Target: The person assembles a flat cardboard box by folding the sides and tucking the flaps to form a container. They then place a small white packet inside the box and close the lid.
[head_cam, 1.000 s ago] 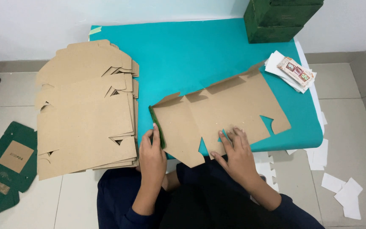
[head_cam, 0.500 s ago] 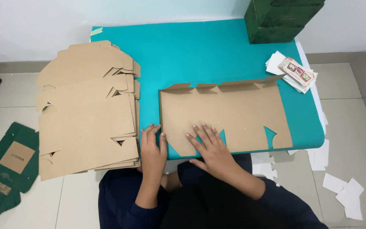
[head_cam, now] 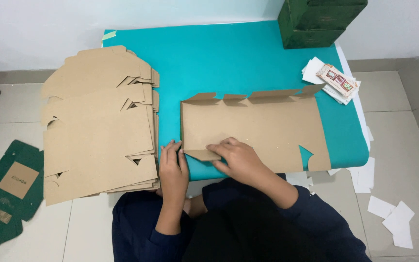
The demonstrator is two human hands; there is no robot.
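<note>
A flat cardboard box blank (head_cam: 263, 128) lies on the teal table (head_cam: 219, 58), just in front of the seated person. The right hand (head_cam: 236, 157) presses a small corner flap (head_cam: 203, 155) down, fingers flat. The left hand (head_cam: 172, 165) rests open at the blank's near-left corner, beside a stack of blanks (head_cam: 100, 121).

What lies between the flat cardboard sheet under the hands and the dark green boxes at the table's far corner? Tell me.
Only bare teal table top separates the cardboard sheet from the green boxes, seen in the head view.
</note>
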